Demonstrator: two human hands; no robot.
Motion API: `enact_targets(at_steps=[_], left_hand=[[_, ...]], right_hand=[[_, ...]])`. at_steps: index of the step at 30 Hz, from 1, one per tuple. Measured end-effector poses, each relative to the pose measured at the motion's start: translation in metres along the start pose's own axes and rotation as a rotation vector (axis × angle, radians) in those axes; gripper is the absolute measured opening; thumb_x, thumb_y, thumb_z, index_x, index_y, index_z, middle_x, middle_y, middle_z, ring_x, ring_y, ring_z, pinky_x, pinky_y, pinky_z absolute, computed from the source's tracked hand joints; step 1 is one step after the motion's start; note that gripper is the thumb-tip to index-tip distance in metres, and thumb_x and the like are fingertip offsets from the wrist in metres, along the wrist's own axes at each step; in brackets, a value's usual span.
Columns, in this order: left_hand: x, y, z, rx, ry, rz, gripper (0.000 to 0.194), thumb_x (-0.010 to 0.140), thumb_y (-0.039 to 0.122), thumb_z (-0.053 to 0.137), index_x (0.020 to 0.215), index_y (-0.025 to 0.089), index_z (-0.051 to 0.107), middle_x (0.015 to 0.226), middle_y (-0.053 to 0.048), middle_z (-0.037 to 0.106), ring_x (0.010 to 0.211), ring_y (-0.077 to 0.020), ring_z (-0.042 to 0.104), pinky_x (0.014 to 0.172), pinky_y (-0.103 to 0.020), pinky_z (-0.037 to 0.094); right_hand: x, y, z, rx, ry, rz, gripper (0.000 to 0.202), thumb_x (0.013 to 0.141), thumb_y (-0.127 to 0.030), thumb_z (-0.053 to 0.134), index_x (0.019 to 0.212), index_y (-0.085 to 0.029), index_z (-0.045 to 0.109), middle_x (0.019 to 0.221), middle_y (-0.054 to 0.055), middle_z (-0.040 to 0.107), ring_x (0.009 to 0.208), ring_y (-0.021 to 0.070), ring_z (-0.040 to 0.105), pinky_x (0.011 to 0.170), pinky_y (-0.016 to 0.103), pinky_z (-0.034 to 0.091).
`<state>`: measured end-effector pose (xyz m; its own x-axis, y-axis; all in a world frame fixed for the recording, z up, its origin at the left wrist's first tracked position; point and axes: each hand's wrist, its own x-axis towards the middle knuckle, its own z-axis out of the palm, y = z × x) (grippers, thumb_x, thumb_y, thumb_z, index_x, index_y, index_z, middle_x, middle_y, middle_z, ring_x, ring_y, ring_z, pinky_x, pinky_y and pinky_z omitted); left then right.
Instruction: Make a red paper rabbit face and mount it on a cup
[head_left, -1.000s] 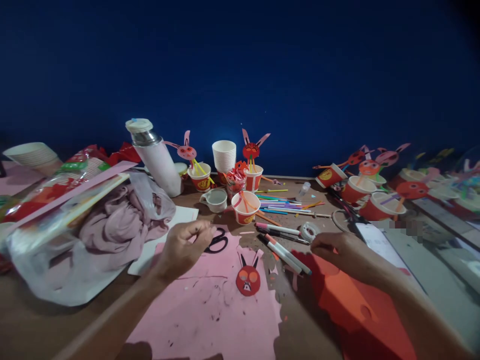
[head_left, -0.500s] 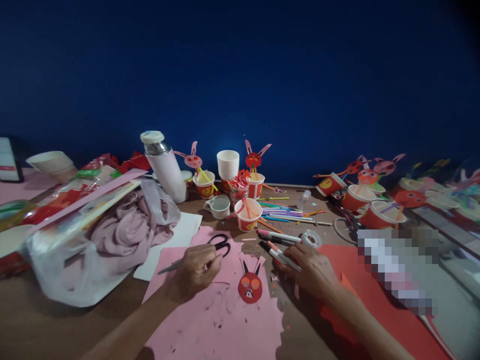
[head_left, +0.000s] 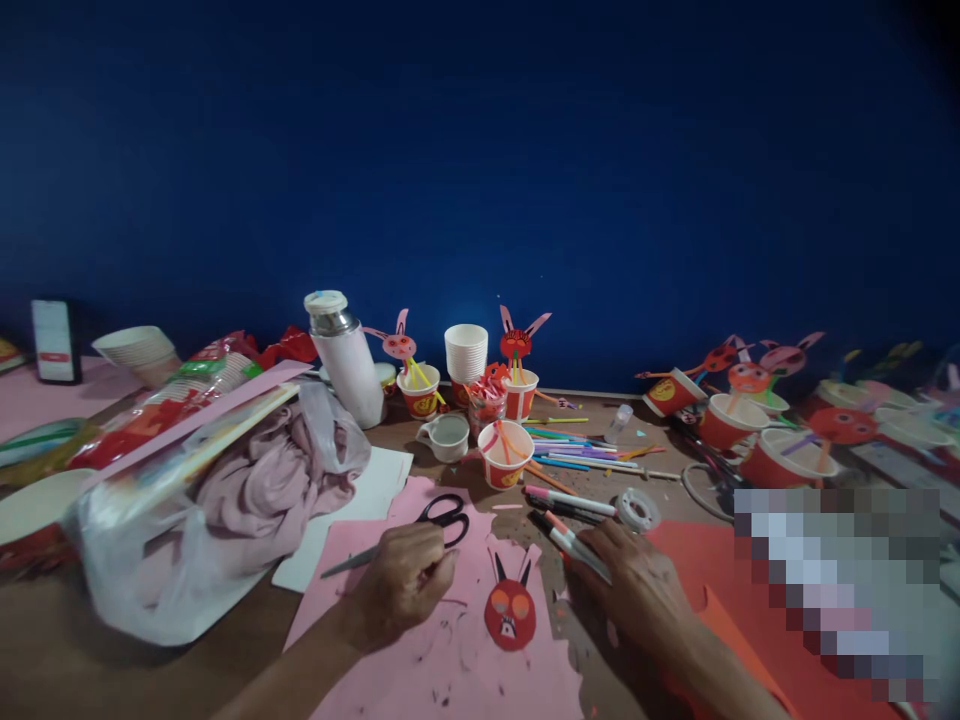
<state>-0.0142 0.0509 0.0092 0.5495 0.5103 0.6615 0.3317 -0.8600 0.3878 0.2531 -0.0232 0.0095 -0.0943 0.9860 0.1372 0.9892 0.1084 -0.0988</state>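
My left hand [head_left: 409, 582] is a closed fist on the pink paper sheet [head_left: 450, 680], beside the black-handled scissors [head_left: 445, 518]; what its fingers hold, if anything, is hidden. Right of it lies a round red paper face [head_left: 510, 612] with two pink-edged ears, orange eyes and a toothed mouth. My right hand [head_left: 634, 575] is low over the table with its fingers closed around a white marker pen [head_left: 577, 548]. More marker pens [head_left: 574, 500] lie just beyond its fingertips, near a roll of clear tape [head_left: 636, 510].
Paper cups with rabbit-like faces [head_left: 515, 345] stand at the back and right. Behind are a white flask [head_left: 346, 370], stacked cups [head_left: 466, 350], a small white cup [head_left: 448, 438] and coloured sticks [head_left: 577, 458]. A plastic bag [head_left: 150, 590] fills the left; red paper [head_left: 750, 610] lies right.
The whole scene sits slightly lower and further right as the head view shifts. Both hands keep nearly the same places relative to the scissors, paper face and pens.
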Motion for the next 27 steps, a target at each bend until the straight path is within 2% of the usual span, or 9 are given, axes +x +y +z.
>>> enact_targets(at_steps=[9, 12, 17, 22, 27], left_hand=[[0.005, -0.005, -0.007, 0.079, 0.042, -0.063, 0.035, 0.083, 0.009, 0.039, 0.057, 0.021, 0.020, 0.048, 0.005, 0.031, 0.045, -0.0095, 0.031, 0.046, -0.025, 0.024], [0.007, -0.012, -0.015, 0.115, 0.080, -0.086, 0.035, 0.084, 0.010, 0.040, 0.055, 0.020, 0.022, 0.048, 0.005, 0.032, 0.045, -0.0088, 0.033, 0.046, -0.023, 0.026], [0.008, -0.027, -0.027, 0.169, 0.182, -0.141, 0.036, 0.083, 0.012, 0.042, 0.052, 0.020, 0.026, 0.046, 0.005, 0.032, 0.043, -0.0082, 0.033, 0.046, -0.022, 0.028], [0.010, -0.034, -0.036, 0.208, 0.237, -0.195, 0.036, 0.082, 0.015, 0.043, 0.050, 0.020, 0.027, 0.045, 0.006, 0.031, 0.042, -0.0081, 0.031, 0.045, -0.023, 0.026], [0.011, -0.034, -0.037, 0.212, 0.239, -0.247, 0.037, 0.082, 0.019, 0.044, 0.049, 0.019, 0.027, 0.044, 0.006, 0.030, 0.042, -0.0082, 0.030, 0.046, -0.022, 0.027]], right_hand=[[-0.001, 0.007, 0.016, -0.075, 0.140, -0.102, 0.016, 0.083, -0.024, 0.050, 0.087, -0.026, 0.066, 0.082, 0.006, 0.068, 0.072, 0.0218, 0.066, 0.057, 0.031, 0.051], [0.000, 0.007, 0.016, -0.072, 0.171, -0.103, 0.016, 0.083, -0.026, 0.049, 0.083, -0.026, 0.066, 0.077, 0.005, 0.067, 0.067, 0.0215, 0.066, 0.051, 0.030, 0.050], [-0.001, 0.007, 0.015, -0.047, 0.217, -0.109, 0.019, 0.085, -0.029, 0.047, 0.079, -0.024, 0.065, 0.074, 0.006, 0.067, 0.066, 0.0219, 0.066, 0.052, 0.031, 0.051], [-0.001, 0.008, 0.014, -0.051, 0.183, -0.098, 0.019, 0.085, -0.027, 0.046, 0.081, -0.024, 0.064, 0.075, 0.006, 0.066, 0.067, 0.0215, 0.065, 0.052, 0.030, 0.049], [-0.001, 0.005, 0.009, -0.077, 0.131, -0.097, 0.023, 0.087, -0.028, 0.043, 0.082, -0.023, 0.065, 0.080, 0.007, 0.067, 0.072, 0.0218, 0.064, 0.058, 0.030, 0.048]])
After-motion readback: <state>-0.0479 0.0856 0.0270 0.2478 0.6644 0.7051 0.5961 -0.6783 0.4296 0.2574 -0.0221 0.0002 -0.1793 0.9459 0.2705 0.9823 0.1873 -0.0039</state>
